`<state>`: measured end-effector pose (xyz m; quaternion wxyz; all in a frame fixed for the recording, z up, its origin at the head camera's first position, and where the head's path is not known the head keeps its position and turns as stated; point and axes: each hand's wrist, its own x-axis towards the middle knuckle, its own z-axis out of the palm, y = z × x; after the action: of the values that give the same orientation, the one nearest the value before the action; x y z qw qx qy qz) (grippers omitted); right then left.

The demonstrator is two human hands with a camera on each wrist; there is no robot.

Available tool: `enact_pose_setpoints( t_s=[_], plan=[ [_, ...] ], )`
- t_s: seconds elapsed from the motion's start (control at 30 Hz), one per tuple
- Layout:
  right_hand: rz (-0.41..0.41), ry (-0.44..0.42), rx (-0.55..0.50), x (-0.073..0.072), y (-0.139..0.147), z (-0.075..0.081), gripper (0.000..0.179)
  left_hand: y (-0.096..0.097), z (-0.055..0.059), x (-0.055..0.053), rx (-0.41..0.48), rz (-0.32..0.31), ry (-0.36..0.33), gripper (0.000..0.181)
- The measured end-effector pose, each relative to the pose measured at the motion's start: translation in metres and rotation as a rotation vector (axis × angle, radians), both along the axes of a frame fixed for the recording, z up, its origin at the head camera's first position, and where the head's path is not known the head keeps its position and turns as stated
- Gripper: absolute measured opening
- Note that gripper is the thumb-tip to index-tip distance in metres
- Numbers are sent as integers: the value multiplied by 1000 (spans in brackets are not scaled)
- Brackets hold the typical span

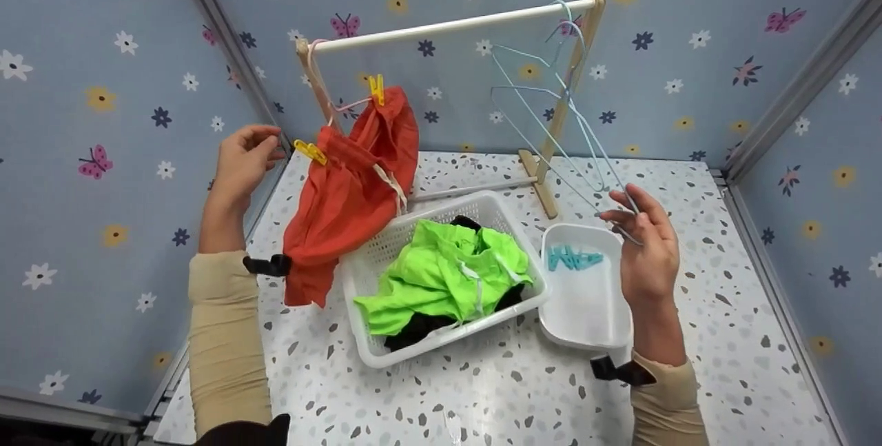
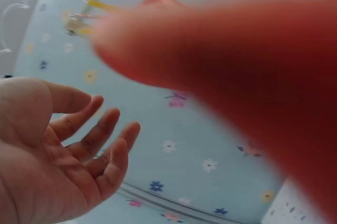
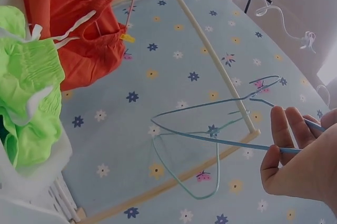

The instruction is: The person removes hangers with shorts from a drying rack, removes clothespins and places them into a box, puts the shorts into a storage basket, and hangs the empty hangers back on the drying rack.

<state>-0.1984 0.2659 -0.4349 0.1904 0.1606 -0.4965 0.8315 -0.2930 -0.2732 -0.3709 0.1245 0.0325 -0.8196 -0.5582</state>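
My right hand [image 1: 649, 253] pinches one end of a blue wire hanger [image 3: 221, 141], whose hook points up and away from the fingers. Another hanger [image 3: 218, 166], pale teal, hangs from the right end of the white rail [image 1: 448, 26]. On the left, red drawstring shorts [image 1: 344, 184] hang from a pink hanger [image 1: 310, 60], fixed by two yellow clothespins [image 1: 376, 89]. Just left of these shorts my left hand [image 1: 244, 163] is raised, fingers loosely bent and holding nothing. In the left wrist view, blurred red cloth covers much of the right side.
A white basket [image 1: 370, 356] with bright green drawstring clothing [image 1: 441, 274] and black cloth stands below the rail. Right of it, a white tub [image 1: 586, 311] contains several teal clothespins [image 1: 573, 258]. The rack's wooden foot [image 1: 541, 187] is behind the tub. Patterned walls surround the speckled tabletop.
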Motion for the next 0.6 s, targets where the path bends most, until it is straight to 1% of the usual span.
enact_pose_setpoints(
  t_s=[0.1,0.13,0.2,0.23,0.3,0.37,0.43,0.5,0.53,0.6],
  plan=[
    [2,15,2,-5,-7,6,36,6,-2,-18,-24,-52,-33,32],
    [3,20,8,-7,-9,7,36,9,-3,-22,-28,-70,-45,34],
    [2,26,14,-10,-14,10,36,16,-3,-25,-46,-113,-87,40],
    [2,27,14,-11,-15,11,36,21,-3,-25,-49,-132,-115,44],
    [-5,24,25,-12,-18,12,36,31,-4,-22,-23,-161,-167,50],
    [-8,16,26,-13,-19,12,36,41,-3,-17,30,-188,-212,54],
    [-7,9,32,-14,-19,11,36,50,-3,-10,107,-212,-245,55],
    [-2,8,28,-15,-19,12,36,56,-2,-5,159,-234,-256,53],
    [-5,10,31,-16,-19,12,36,59,-2,-4,172,-243,-251,53],
    [-6,20,22,-18,-19,13,36,61,0,-4,184,-235,-228,52]
  ],
)
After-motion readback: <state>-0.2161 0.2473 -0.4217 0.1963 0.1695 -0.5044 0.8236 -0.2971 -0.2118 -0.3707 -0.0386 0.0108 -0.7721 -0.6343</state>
